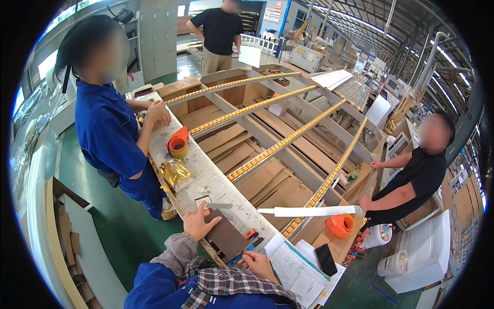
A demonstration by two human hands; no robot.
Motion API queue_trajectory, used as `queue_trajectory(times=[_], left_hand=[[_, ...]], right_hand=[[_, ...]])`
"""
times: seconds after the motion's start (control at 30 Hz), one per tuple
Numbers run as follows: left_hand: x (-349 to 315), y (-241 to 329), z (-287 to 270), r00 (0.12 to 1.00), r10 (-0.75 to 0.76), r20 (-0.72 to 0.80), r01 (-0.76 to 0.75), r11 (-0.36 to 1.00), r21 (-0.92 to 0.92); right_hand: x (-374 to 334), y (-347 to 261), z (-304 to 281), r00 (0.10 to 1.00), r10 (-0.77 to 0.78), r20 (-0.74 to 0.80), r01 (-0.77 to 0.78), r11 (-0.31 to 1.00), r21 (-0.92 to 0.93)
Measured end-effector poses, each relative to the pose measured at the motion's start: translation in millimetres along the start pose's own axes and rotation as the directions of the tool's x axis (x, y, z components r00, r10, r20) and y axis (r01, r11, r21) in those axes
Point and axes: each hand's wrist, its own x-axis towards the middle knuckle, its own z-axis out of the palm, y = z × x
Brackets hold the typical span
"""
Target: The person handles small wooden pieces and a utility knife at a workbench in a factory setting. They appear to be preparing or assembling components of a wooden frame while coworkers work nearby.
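My left hand (198,222) lies at the left edge of a dark brown flat panel (225,236), thumb and index finger spread apart. Just beyond its fingertips are a small spiral notepad (203,200) and a grey flat strip (218,206). At the panel's near right corner, the fingers of my right hand (259,263) are pinched beside a blue tool (235,259). What they grip is too small to tell. Next to the panel lie red and black tools (250,237). To the right of my right hand rests a clipboard with written sheets (298,273).
Yellow roller rails (283,139) span a frame over cardboard. An orange tape dispenser (178,144) and gold bag (175,174) sit left; another dispenser (339,225) and a phone (325,259) right. A person in blue (105,129) stands left, others in black right (422,175) and behind (218,31).
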Motion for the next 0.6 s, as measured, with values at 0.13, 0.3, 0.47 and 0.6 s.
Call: queue_trajectory(times=[0.13, 0.3, 0.47, 0.6], left_hand=[[0.4, 4.7, -3.1, 1.000, -0.007, 0.023, 0.007, 1.000, 0.030], [1.4, 6.4, -5.0, 0.994, -0.070, 0.089, 0.064, 0.995, 0.071], [0.9, 3.3, -0.4, 0.998, -0.044, 0.045, 0.041, 0.998, 0.051], [1.5, 5.0, -1.3, 0.998, -0.043, 0.040, 0.043, 0.999, 0.017]], right_hand=[[0.3, 1.9, -0.4, 1.000, -0.005, -0.013, 0.005, 1.000, -0.015], [2.1, 6.3, -0.9, 1.000, -0.020, -0.010, 0.020, 1.000, -0.009], [2.5, 7.1, -1.3, 1.000, -0.021, -0.010, 0.022, 1.000, 0.003], [2.9, 6.4, -2.5, 1.000, -0.002, -0.008, 0.001, 1.000, -0.009]])
